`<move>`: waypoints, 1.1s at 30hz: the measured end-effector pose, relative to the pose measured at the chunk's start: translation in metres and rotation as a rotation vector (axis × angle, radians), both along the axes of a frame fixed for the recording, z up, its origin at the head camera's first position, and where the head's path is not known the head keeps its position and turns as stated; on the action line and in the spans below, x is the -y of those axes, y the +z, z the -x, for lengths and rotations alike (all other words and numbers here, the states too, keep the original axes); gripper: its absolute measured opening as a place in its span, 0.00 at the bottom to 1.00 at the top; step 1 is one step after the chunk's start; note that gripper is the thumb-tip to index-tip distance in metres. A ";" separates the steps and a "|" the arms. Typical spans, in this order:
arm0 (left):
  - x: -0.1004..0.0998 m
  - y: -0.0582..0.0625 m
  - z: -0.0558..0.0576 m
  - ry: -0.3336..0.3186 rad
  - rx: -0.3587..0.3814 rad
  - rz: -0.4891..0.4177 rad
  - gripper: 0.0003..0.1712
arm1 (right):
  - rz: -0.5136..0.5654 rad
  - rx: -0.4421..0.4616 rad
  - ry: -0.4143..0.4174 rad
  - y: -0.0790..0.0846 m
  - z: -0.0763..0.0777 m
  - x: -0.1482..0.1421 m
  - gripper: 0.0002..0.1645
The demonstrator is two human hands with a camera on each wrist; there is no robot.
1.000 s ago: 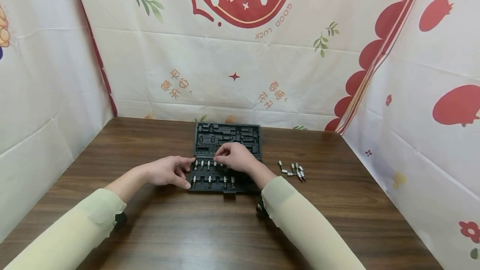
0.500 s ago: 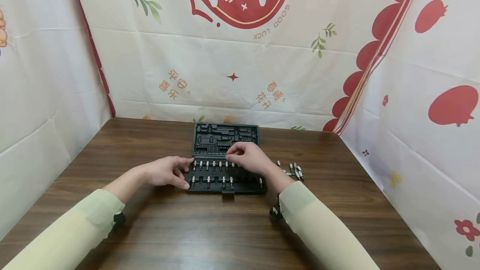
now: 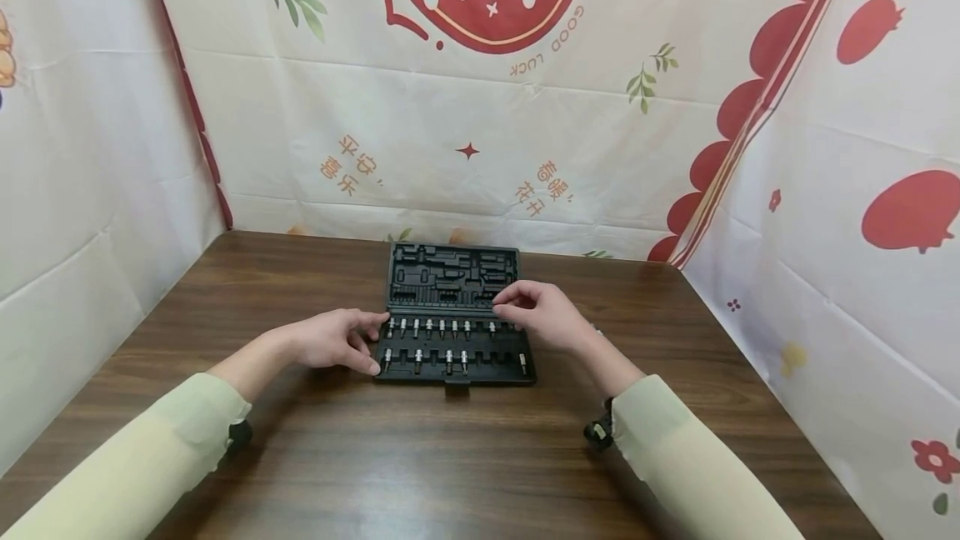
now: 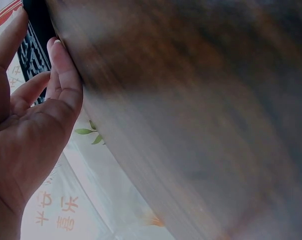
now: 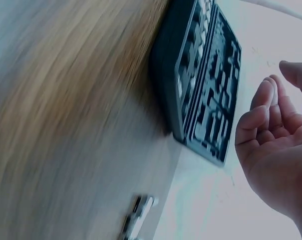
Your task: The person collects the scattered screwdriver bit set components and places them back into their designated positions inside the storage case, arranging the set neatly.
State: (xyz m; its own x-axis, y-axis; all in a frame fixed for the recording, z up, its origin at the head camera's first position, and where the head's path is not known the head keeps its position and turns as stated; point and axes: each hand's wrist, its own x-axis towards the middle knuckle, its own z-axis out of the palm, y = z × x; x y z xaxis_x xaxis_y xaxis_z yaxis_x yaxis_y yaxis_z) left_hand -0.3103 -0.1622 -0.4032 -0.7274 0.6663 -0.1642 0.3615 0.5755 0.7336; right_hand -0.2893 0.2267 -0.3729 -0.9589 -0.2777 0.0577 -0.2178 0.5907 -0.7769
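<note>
An open black socket case (image 3: 487, 375) lies on the table, with several silver bit sockets (image 3: 418, 357) standing in two rows in its near half. My left hand (image 3: 333, 340) rests at the case's left side, its thumb on the front corner and forefinger near the hinge; the left wrist view shows these fingers (image 4: 63, 65) against the case edge. Above the right part of the back row hovers my right hand (image 3: 542, 315), thumb and forefinger bent toward each other. In the right wrist view its fingers (image 5: 253, 122) are loosely curled, and nothing shows between them and the thumb.
Loose bit sockets (image 5: 138, 217) lie on the table right of the case, mostly hidden by my right forearm in the head view. The case's moulded lid (image 3: 453, 275) leans back toward the printed cloth (image 3: 465, 107). Brown wooden table (image 3: 390, 457) extends in front.
My right hand has moved rightward along the back row, uncovering more bit sockets there. Its forearm now covers most of the loose ones. My left hand has stayed at the case's left side.
</note>
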 end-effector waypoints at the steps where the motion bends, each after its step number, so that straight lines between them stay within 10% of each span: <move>1: 0.000 0.000 0.000 -0.001 0.000 0.001 0.56 | 0.010 0.000 -0.006 0.001 -0.001 -0.005 0.13; 33: -0.001 0.001 0.001 0.007 0.004 0.013 0.56 | -0.064 -0.015 -0.223 -0.005 -0.015 -0.147 0.25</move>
